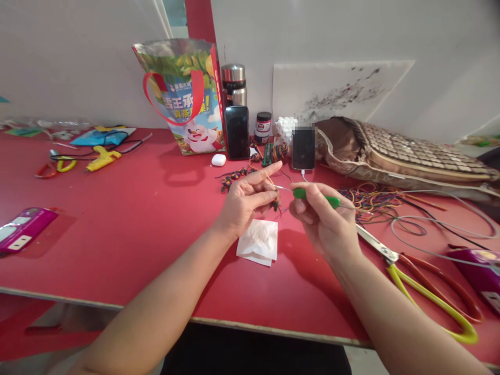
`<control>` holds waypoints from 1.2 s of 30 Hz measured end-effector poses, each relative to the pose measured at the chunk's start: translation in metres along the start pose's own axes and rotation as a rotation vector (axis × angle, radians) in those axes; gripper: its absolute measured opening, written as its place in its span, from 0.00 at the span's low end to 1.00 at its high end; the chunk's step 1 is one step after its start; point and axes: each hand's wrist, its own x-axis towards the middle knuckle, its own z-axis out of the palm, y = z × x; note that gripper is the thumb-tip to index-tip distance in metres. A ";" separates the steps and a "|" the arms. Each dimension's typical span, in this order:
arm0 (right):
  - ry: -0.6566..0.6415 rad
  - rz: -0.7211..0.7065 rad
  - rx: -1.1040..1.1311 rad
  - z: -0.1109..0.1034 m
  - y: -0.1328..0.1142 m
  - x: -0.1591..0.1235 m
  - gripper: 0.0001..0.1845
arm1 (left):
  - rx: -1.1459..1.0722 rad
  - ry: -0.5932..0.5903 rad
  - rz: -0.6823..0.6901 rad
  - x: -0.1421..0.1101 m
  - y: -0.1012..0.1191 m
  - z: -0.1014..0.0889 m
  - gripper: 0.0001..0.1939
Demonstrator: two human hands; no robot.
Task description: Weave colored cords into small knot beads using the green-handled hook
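My right hand [326, 216] is closed around a crochet hook with a green handle [300, 194]. The hook's thin metal shaft points left toward my left hand [250, 200]. Between its thumb and fingers, my left hand pinches a small dark multicoloured piece of crochet work [275, 204], mostly hidden by the fingers. Orange yarn [267, 177] runs over the raised left index finger. Whether the hook tip sits inside a stitch is too small to tell. Just behind my left hand lies a string of dark multicoloured crocheted pieces [233, 176]. Below the hands, a folded white tissue [258, 242] rests on the red table [156, 234].
Large scissors [390, 256] with red and yellow handles lie beside my right forearm. Tangled yarn [371, 203] and a grey cable spread behind them. A shopping bag [191, 104], upright phone [237, 133], steel flask [234, 86] and glue gun [102, 158] stand or lie farther back.
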 end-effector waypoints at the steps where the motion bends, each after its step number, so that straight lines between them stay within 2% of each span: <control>1: 0.028 -0.061 -0.047 0.001 0.003 -0.002 0.12 | 0.024 0.041 0.027 0.000 -0.003 0.002 0.27; 4: 0.081 -0.256 -0.311 0.002 0.010 -0.008 0.10 | 0.040 0.104 0.060 -0.001 -0.012 0.007 0.28; 7: 0.086 -0.471 -0.598 0.003 0.014 -0.013 0.09 | -0.033 0.125 0.032 -0.003 -0.017 0.012 0.28; 10: 0.045 -0.585 -0.650 0.001 0.014 -0.013 0.10 | -0.174 0.081 -0.065 -0.003 -0.013 0.015 0.22; 12: 0.006 -0.544 -0.580 -0.001 0.014 -0.011 0.10 | -0.239 0.004 -0.148 -0.003 -0.008 0.014 0.19; 14: -0.019 -0.444 -0.484 -0.004 0.014 -0.009 0.11 | -0.263 -0.059 -0.204 -0.002 -0.002 0.011 0.21; 19: 0.003 -0.273 -0.381 -0.008 0.009 -0.007 0.13 | -0.241 -0.123 -0.244 0.000 0.005 -0.001 0.26; 24: 0.023 -0.225 -0.307 -0.008 0.002 -0.007 0.12 | -0.240 -0.138 -0.235 0.002 0.010 -0.011 0.23; 30: 0.041 -0.180 -0.322 -0.009 -0.003 -0.008 0.14 | -0.219 -0.123 -0.312 0.004 0.017 -0.013 0.25; 36: 0.031 -0.124 -0.229 -0.008 -0.009 -0.006 0.10 | -0.204 -0.154 -0.389 0.006 0.021 -0.017 0.30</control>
